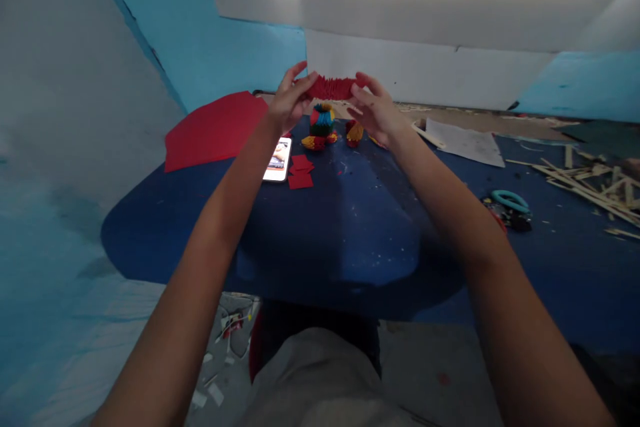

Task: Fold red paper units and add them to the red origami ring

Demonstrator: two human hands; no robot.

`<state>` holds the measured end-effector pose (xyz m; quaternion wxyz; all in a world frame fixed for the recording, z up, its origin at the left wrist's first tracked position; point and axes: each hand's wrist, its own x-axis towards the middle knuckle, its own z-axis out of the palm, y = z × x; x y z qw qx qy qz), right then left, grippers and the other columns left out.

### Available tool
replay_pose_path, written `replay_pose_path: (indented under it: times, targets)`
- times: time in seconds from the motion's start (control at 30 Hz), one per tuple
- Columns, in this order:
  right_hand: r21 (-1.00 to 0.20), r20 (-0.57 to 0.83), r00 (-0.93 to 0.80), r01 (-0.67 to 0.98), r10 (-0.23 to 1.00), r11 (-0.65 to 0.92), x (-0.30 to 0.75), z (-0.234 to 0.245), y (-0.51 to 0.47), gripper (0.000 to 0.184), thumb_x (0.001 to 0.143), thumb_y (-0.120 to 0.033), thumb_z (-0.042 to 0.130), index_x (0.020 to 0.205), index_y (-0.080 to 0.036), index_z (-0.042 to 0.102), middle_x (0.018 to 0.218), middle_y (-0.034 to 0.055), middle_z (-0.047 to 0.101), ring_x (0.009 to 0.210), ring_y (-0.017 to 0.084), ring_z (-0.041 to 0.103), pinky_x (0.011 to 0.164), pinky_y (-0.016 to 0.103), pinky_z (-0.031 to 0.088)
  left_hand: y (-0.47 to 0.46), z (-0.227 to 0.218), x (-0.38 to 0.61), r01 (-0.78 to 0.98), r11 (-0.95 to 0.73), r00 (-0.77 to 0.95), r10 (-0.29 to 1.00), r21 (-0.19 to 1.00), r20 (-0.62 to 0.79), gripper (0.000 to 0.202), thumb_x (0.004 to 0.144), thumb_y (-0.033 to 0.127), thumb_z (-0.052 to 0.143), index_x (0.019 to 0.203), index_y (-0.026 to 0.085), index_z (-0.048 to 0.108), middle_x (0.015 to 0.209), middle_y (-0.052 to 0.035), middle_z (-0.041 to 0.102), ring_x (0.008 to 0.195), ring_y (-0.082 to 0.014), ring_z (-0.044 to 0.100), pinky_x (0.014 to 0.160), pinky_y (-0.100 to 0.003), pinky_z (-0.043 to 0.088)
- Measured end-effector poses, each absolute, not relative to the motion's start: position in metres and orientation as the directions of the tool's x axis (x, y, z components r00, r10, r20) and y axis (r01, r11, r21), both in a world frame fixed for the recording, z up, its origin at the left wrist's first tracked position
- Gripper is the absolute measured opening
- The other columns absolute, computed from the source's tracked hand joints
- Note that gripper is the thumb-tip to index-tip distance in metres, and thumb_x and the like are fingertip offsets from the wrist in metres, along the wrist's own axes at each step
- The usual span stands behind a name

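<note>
Above the blue table (310, 233), red pleated strip (334, 88) between left fingers (303, 85) and right fingers (362, 95), ends pinched

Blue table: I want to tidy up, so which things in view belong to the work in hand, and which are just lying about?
Likely in use:
red pleated strip, held between left hand and right hand
red squares
red sheet
lit phone
multicoloured folded piece

Probably lying about:
teal ring
wooden sticks
white sheet

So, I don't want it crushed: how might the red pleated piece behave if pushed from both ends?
The red pleated piece would probably squeeze shorter, given its many narrow folds. It looks papery, so likely light. It may bow mid-span, since the left hand and right hand hold only its ends.
</note>
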<state>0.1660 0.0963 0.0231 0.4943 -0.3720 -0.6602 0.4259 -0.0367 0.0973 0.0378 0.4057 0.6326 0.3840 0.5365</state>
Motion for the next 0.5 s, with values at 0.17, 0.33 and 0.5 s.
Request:
replay_pose_path:
  times: [0.17,0.33,0.5]
  targets:
    - [-0.915,0.354,-0.155,0.148,0.922,0.376,0.157,0.018,0.129,0.069,0.075,-0.072,0.064,0.131,-0.034,0.049,0.144,0.003,0.054,0.134,0.022,0.05,0.103,0.04,0.048,0.13,0.028,-0.035,-0.014,-0.334,0.079,0.939,0.942,0.334,0.065,0.09,0.067,0.043,0.14,0.027,0.035,0.122,0.0013,0.063,0.117,-0.0102,0.052,0.091,-0.027,0.046]
    - [-0.96,0.276,-0.101,0.02,0.956,0.279,0.138,0.006,0.137,0.051,0.091,-0.05,0.058,0.136,-0.03,0.042,0.142,0.0006,0.056,0.127,0.012,0.055,0.105,0.03,0.046,0.135,0.014,-0.047,0.001,-0.323,0.11,0.941,0.946,0.321,0.099,0.07,0.069,0.064,0.145,0.026,0.017,0.152,0.0004,0.04,0.12,-0.0075,0.041,0.1,-0.022,0.04]
    - [-0.965,0.264,-0.119,-0.02,0.957,0.263,0.122,0.005,0.138,0.053,0.095,-0.042,0.05,0.143,-0.034,0.03,0.145,-0.0051,0.055,0.13,0.01,0.054,0.105,0.025,0.046,0.134,0.009,-0.053,0.152,-0.335,0.125,0.94,0.93,0.318,0.119,0.066,0.081,0.058,0.151,0.025,-0.005,0.165,-0.0045,0.007,0.136,-0.0091,0.021,0.104,-0.026,0.033]
